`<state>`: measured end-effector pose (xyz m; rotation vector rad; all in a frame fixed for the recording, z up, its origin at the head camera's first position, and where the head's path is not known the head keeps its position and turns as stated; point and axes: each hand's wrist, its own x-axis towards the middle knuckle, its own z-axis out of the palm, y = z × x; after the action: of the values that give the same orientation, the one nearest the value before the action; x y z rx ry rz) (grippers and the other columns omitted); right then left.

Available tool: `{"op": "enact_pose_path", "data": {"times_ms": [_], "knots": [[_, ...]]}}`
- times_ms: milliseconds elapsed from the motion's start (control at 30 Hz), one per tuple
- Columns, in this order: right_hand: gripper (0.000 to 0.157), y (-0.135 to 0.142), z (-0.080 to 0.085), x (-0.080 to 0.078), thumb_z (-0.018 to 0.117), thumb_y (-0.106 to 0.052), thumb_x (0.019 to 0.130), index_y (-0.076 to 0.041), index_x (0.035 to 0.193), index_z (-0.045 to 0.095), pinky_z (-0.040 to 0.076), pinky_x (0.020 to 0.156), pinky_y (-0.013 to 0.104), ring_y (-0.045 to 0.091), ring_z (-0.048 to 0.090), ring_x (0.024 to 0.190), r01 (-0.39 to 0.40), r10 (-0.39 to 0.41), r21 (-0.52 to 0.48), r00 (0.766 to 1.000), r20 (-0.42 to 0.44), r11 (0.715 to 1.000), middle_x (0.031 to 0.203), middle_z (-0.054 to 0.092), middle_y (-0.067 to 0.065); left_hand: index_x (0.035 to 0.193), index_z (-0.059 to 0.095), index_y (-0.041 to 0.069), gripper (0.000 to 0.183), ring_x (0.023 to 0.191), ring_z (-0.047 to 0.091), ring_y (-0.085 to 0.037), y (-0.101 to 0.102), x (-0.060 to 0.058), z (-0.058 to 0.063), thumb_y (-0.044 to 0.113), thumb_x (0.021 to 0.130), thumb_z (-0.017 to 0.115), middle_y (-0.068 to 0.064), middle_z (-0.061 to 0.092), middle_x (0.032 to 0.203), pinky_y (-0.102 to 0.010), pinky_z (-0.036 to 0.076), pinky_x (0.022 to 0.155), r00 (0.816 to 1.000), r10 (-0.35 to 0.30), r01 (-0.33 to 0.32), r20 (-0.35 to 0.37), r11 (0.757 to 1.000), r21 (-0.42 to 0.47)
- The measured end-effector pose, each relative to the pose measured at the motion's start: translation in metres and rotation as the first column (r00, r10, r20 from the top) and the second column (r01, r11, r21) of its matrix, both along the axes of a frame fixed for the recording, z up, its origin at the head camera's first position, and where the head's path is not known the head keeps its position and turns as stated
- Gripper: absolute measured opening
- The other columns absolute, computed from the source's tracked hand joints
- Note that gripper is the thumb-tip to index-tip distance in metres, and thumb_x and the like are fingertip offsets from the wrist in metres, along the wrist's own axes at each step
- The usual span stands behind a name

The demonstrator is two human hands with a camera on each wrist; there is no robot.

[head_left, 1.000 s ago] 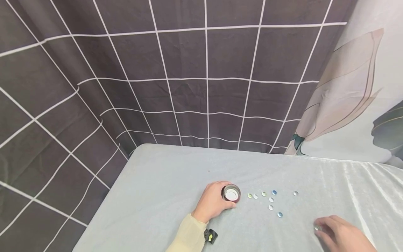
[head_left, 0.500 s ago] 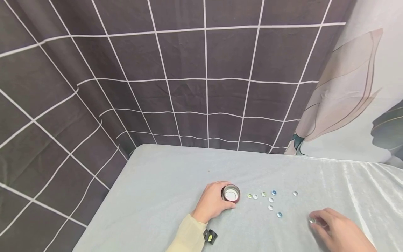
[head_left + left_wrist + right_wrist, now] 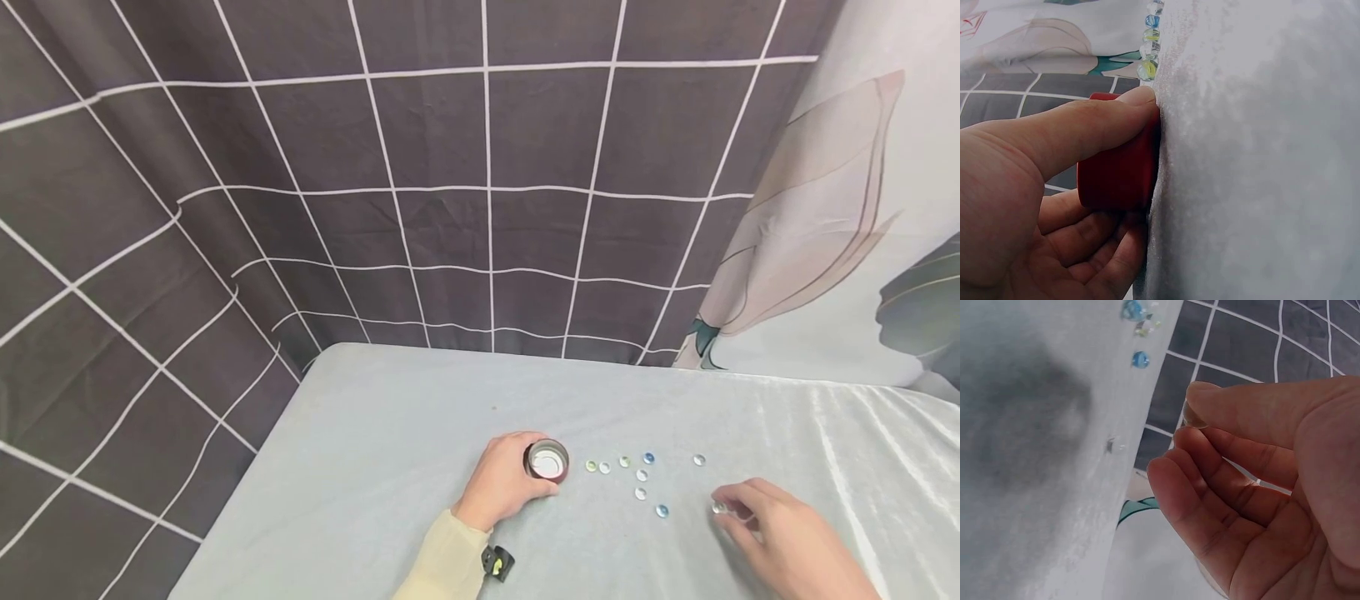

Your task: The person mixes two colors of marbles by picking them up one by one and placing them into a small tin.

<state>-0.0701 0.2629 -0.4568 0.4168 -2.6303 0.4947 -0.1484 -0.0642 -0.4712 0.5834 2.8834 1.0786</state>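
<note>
My left hand [image 3: 501, 477] grips a small round tin [image 3: 548, 462] that stands on the cloth, its open top facing up and showing a pale bottom. From the left wrist view the tin's side [image 3: 1119, 175] is plain red, with the thumb along the near side and the fingers round the far side. My right hand [image 3: 783, 533] pinches a clear glass marble [image 3: 719, 507] between thumb and fingertips, above the cloth. In the right wrist view that marble [image 3: 1193, 416] is mostly hidden by the thumb. Between the hands lie several loose marbles, among them a blue one [image 3: 662, 511].
A pale velvety cloth [image 3: 390, 433] covers the table. One clear marble [image 3: 699, 459] lies apart at the right of the group. Behind the table hangs a dark curtain with white grid lines [image 3: 420, 225], beside a light leaf-patterned one [image 3: 817, 250].
My right hand has moved left and away from me, towards the loose marbles, with the clear marble still pinched. My left hand and the tin have stayed in place.
</note>
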Motion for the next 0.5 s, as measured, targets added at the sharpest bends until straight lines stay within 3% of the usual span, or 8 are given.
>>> {"op": "enact_pose_path", "data": {"times_ms": [500], "knots": [[0.029,-0.024,0.021,-0.011,0.088,-0.007,0.067,-0.019,0.087,0.071,0.046,0.062,0.014,-0.002,0.058,0.068,0.001,0.000,-0.048,1.000,0.018,0.999,0.084,0.066,-0.012,0.114,0.073,0.014,0.053,0.106,0.065,-0.017,0.001,0.000,0.000,0.022,0.065,0.092,0.005,0.073,0.107,-0.033,0.048,0.100,1.000,0.010,-0.010,0.000,1.000,0.003]]}}
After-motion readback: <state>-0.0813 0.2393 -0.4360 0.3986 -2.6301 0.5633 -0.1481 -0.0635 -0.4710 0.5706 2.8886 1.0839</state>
